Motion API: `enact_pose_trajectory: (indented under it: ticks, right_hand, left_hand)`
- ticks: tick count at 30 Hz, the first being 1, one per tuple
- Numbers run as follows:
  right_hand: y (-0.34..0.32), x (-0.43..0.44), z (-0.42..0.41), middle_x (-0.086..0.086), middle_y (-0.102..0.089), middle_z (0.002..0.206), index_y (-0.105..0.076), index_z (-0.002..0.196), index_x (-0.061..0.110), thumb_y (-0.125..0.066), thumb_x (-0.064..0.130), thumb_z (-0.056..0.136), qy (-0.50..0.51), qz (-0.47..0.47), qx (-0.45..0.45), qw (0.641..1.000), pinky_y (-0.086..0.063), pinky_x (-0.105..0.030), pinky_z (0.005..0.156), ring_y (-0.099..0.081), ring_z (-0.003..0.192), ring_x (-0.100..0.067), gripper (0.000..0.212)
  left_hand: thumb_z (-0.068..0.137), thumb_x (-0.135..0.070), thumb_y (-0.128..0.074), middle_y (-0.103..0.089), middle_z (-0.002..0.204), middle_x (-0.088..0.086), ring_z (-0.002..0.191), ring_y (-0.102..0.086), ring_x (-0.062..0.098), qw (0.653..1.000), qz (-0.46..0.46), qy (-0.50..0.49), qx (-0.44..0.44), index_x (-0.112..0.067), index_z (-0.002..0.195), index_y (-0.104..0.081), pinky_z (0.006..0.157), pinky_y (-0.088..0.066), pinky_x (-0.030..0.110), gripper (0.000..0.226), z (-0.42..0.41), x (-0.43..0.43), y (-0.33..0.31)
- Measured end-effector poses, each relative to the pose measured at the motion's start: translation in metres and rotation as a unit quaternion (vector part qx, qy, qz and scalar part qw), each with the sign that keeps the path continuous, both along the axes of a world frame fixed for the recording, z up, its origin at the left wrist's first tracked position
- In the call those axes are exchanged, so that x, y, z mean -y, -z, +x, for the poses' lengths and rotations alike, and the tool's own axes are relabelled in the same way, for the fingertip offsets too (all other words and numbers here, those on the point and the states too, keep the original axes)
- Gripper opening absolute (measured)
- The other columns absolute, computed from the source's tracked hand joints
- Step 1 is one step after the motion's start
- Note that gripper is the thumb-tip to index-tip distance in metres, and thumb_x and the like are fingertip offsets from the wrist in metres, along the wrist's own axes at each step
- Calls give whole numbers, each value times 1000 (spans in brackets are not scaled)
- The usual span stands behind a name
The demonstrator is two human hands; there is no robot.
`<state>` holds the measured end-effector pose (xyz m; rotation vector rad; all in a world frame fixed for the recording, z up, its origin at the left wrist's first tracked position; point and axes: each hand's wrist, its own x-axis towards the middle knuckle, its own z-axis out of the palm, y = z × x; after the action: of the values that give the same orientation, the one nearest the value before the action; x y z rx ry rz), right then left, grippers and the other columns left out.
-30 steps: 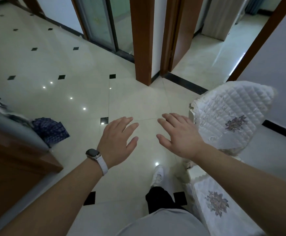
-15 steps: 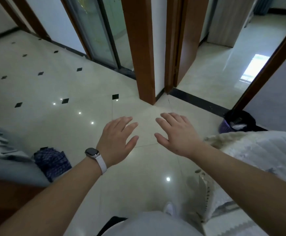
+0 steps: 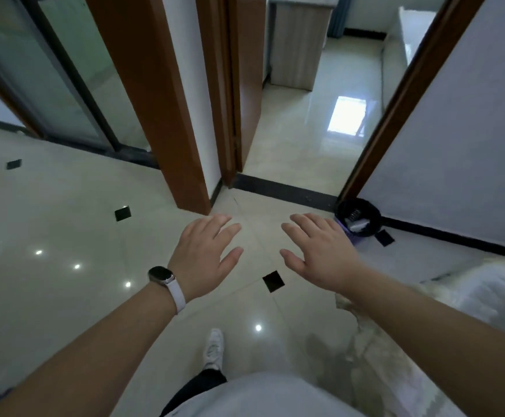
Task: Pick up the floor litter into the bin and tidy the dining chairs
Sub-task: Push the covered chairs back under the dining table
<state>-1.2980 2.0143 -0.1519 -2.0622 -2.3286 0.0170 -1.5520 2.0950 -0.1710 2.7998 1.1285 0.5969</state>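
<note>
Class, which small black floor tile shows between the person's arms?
The tile framed by left hand and right hand; the others lie far left or by the bin.

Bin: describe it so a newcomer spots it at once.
Follow the open doorway's right brown frame down to the floor. The bin sits at its foot against the white wall, beyond the right hand. Only round container here: black liner, purple body.
</note>
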Motion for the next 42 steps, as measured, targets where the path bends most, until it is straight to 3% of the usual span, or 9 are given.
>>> enact_pose_trajectory:
  ticks: [10,20,27,35,42]
  right_hand:
    - [-27,-77,-6,-4,-55,137,-55,133,19,-35,55,97,157,24,13,987,-42,-45,104,-48,128,-27,55]
    - [-11,-72,71,-7,-62,129,-63,125,17,-45,51,92,310,79,37,947,-44,-40,97,-56,119,-29,51]
    - [16,-61,135,-6,-62,124,-63,120,16,-46,50,89,387,116,-9,915,-46,-41,90,-58,112,-29,49]
    - [9,-12,224,-8,-61,129,-63,123,16,-43,52,90,515,122,-6,848,-45,-43,93,-56,117,-30,52]
    - [16,47,224,-7,-62,129,-63,124,17,-46,52,91,637,111,6,763,-41,-39,94,-56,117,-27,51]
  left_hand:
    - [97,-44,-44,-58,136,6,129,-51,27,984,-19,178,8,-17,129,-60,103,-42,46,45,53,-158,-11]
    - [94,-43,-48,-58,136,6,130,-49,27,947,-28,320,1,-18,128,-61,107,-37,43,44,184,-200,-2]
    - [93,-44,-49,-58,136,3,129,-48,23,921,-3,387,-35,-20,129,-62,106,-33,38,45,284,-194,-14]
    - [90,-39,-52,-60,131,4,124,-51,24,856,20,516,-23,-18,125,-63,102,-39,41,42,425,-160,-30]
    - [94,-44,-48,-57,136,3,125,-49,23,771,8,636,-48,-19,128,-61,101,-36,39,44,500,-108,-20]
